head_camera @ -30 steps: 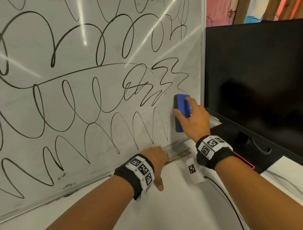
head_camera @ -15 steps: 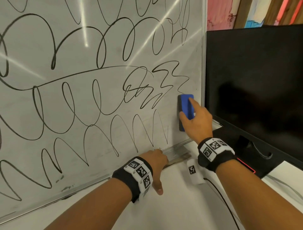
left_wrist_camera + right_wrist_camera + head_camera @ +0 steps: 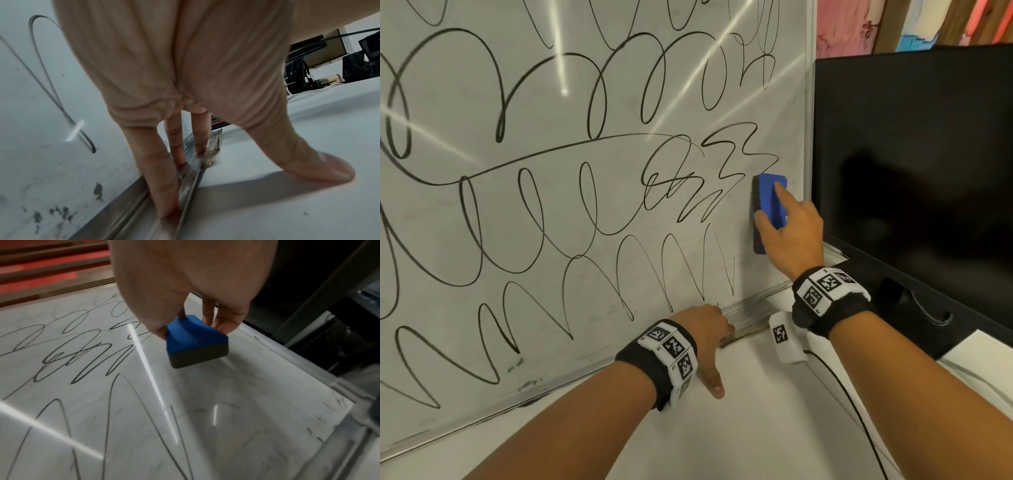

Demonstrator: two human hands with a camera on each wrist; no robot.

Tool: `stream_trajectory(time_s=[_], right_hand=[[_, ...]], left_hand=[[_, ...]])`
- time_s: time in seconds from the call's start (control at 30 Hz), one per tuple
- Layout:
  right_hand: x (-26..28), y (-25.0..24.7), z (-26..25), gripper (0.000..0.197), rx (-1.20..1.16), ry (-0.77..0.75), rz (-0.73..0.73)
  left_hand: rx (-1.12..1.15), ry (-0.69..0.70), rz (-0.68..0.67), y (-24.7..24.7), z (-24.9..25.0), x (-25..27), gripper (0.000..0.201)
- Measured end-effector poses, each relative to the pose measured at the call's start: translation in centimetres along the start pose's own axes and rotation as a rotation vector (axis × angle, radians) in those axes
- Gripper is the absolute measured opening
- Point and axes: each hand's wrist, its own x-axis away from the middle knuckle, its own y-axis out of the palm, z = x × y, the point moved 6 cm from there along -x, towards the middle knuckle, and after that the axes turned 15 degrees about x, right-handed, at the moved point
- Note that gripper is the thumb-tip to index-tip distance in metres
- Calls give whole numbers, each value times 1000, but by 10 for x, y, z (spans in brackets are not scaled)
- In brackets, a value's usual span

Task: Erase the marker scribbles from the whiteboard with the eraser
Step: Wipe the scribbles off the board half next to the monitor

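Observation:
A whiteboard (image 3: 571, 113) leans upright on the table, covered in black marker scribbles (image 3: 681, 178). My right hand (image 3: 789, 222) grips a blue eraser (image 3: 768, 202) with a dark felt side, thumb on its left edge and index finger along its back, pressing it flat on the board near the right frame. The right wrist view shows the eraser (image 3: 195, 340) held by thumb and fingers, with a wiped, smudged patch below it. My left hand (image 3: 705, 335) rests straight fingers (image 3: 162, 178) in the metal tray (image 3: 191, 181) at the board's bottom edge, thumb on the table.
A dark monitor (image 3: 914, 164) stands right beside the board's right frame, its base and cable on the white table (image 3: 756, 428). A small white tagged block (image 3: 786, 339) lies near my right wrist. Faint marker smears remain on the board's lower edge.
My right hand has slid the eraser a little upward along the board's right side, toward the zigzag scribble's tail. The left hand has stayed on the tray.

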Motion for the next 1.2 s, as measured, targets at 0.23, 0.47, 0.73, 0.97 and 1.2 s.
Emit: stream_trajectory(time_s=[0.23,0.47,0.73,0.97,1.2], right_hand=[[-11,-7,-8,65,14,-24,11],[-8,-5,-23,68,30,-114,-58],[-38,-18,-6,68,-15,79,-24],[-37,-14,-5,69,-25,2,8],[-35,-19,-19,67,-44,-16,6]], left_hand=[[47,4,20,3,-3,5,100],[55,-1,26,1,-3,6,93],[42,-36,2,1,-6,1,102],[43,-57,-17,-1,-4,2,110],[64,-92,-19,0,-3,1,113]])
